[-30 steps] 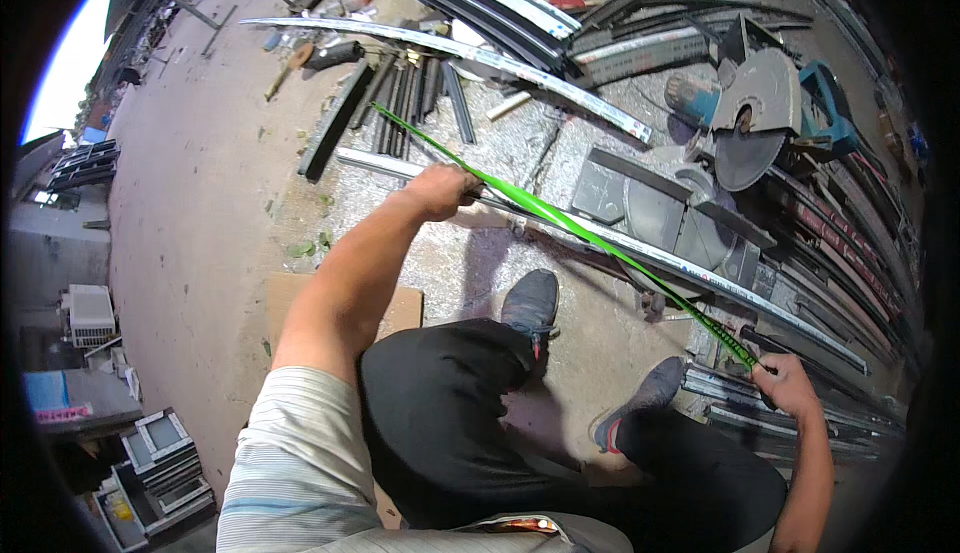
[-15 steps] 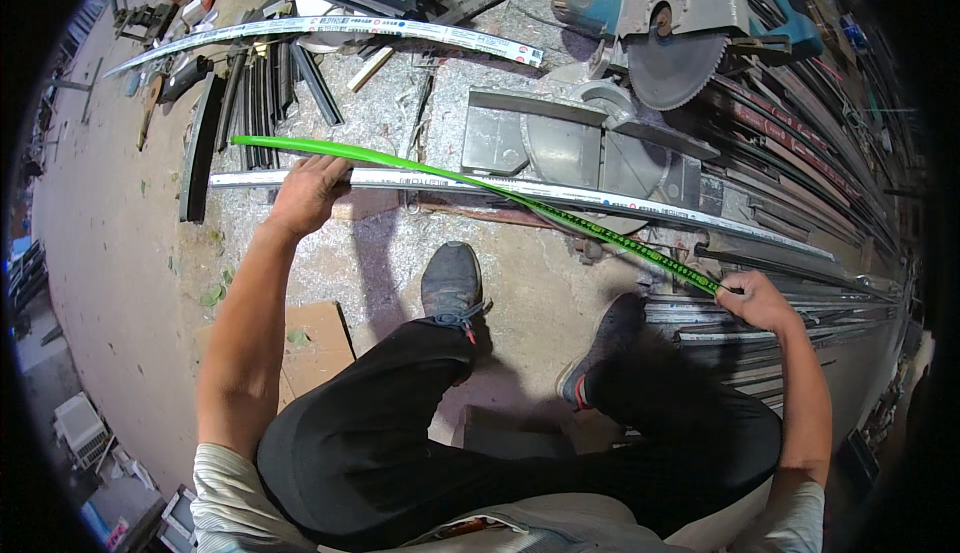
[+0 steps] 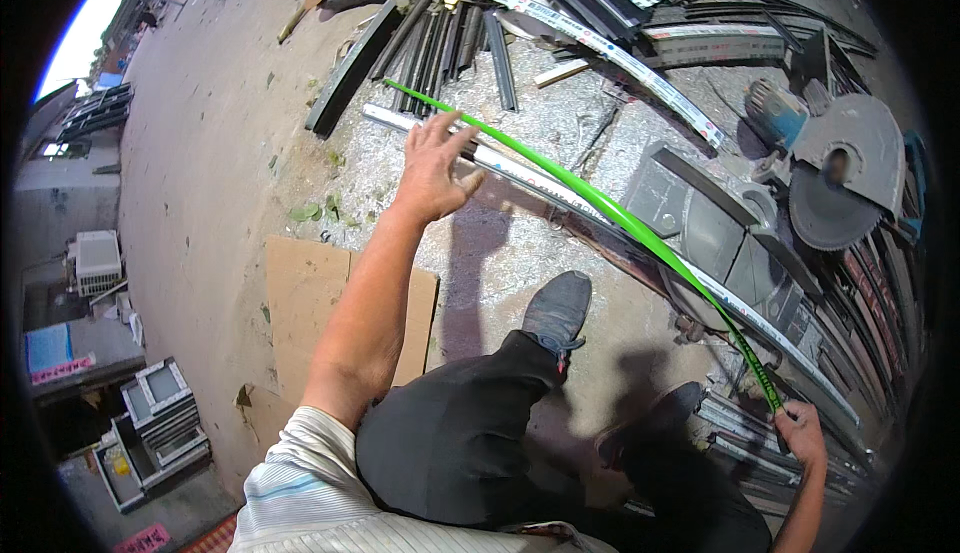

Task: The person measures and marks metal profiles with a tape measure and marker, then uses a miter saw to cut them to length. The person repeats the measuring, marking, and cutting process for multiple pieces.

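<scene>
The right grip [image 3: 800, 433] is pinching a green measuring tape [image 3: 620, 215] at its lower end, and because the fingers fold around this end, I cannot tell what else is inside the palm; only something dark is seen just under it. The left grip [image 3: 435, 168] is spread, its fingers parted from the thumb, over a white and silver bar [image 3: 545, 187]; one part of this bar is hidden by the hand, and whether the skin touches the bar or the tape is hard to make out. The tape lies between the two grips and passes somewhat beyond the left one, where its free end becomes thin in front of the dark profiles [image 3: 435, 48]. Below and to the left of the right grip, one shoe [image 3: 655, 418] is almost lost in shadow, while the other shoe [image 3: 558, 308], below and to the right of the left grip, is clear. Above the right grip, the circular saw [image 3: 850, 153] has its outer side near the black rim of the view, and this rim also cuts off the stacked profiles [image 3: 870, 293] there. The long axis of the tape goes diagonally, from upper left to lower right, in a soft bow. It runs nearly along the bar, on its far side near the left grip, then crosses over it, and bends more steeply down toward the right grip, where dark marks show on its face.
</scene>
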